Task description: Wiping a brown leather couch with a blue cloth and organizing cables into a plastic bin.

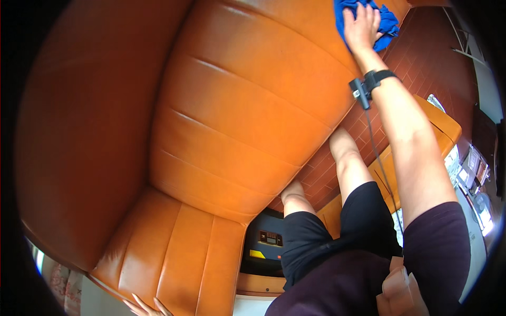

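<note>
My right hand (361,29) lies over a crumpled blue cloth (388,24), pressing it against the far front edge of an orange leather sofa seat (253,102). Its fingers point away from me. Around the right wrist is a black strap (381,79) carrying a small dark device (359,94), from which a thin cable (375,146) runs back along the arm. Only the fingers of my left hand (148,308) show at the bottom edge. They are spread at the sofa's padded armrest (180,249) and hold nothing visible; the rest of that hand is cut off.
The sofa's backrest (91,130) rises on the left. Beside the armrest stands a dark box with a keypad (269,238). My legs (350,166) stand between the seat and a wooden table (438,122) bearing clutter (472,166). Reddish-brown floor tiles (322,168) show below.
</note>
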The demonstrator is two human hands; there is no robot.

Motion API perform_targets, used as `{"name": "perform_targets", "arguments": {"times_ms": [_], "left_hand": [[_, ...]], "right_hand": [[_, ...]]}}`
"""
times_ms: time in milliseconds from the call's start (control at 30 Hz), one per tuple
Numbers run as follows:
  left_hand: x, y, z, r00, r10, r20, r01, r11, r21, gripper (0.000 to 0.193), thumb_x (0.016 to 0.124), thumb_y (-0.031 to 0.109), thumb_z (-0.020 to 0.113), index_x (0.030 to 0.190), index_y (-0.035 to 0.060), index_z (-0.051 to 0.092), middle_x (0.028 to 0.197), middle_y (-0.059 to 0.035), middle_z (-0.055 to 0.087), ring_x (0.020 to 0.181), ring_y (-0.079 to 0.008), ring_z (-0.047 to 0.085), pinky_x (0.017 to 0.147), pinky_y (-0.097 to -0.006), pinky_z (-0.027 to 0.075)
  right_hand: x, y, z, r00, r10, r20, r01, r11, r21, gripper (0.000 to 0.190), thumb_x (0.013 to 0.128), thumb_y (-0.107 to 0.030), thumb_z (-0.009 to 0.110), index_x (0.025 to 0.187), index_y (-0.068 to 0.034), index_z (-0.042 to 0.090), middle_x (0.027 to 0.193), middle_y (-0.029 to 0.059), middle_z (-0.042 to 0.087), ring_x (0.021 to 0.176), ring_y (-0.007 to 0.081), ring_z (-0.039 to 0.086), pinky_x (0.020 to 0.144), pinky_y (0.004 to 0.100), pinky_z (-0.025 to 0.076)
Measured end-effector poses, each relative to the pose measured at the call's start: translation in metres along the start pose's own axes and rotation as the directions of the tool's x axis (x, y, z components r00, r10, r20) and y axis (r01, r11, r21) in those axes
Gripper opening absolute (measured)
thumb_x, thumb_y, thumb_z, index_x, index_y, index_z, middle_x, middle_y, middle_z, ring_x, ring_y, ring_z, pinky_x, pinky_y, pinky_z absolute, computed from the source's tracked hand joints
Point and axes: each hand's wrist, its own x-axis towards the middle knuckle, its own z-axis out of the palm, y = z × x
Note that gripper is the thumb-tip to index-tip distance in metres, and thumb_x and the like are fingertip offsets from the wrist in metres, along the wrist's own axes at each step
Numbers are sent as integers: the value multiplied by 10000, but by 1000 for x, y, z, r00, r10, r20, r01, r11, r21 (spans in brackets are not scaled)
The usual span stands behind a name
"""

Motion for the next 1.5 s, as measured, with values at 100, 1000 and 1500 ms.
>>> {"name": "perform_targets", "arguments": {"times_ms": [100,1000,1500], "left_hand": [[64,-20,-1,945,-40,-324,-10,989,-151,634,902,347,583,1443,110,353,1540,-203,155,1410,-379,194,1127,-525,174],[362,-106,-159,526,266,-808,-151,964,219,740,931,533,420,1441,16,275,1438,-322,247,1292,-487,311,1019,-582,320],[354,-131,-152,562,394,-728,-113,908,404,910,900,615,420,1357,-162,302,1286,-486,309,1132,-628,405,782,-656,464]], "right_hand": [[-59,-55,-13,900,-411,144,381,903,200,450,781,-324,655,1193,-156,585,1372,88,469,1341,309,339,986,596,329],[-11,-138,3,752,-594,284,497,795,348,365,752,-279,618,1090,-141,628,1232,100,550,1292,268,400,968,622,347],[158,-118,44,785,-616,65,579,767,277,453,801,-306,649,1245,-257,571,1334,28,503,1288,225,405,1074,627,150]]}}
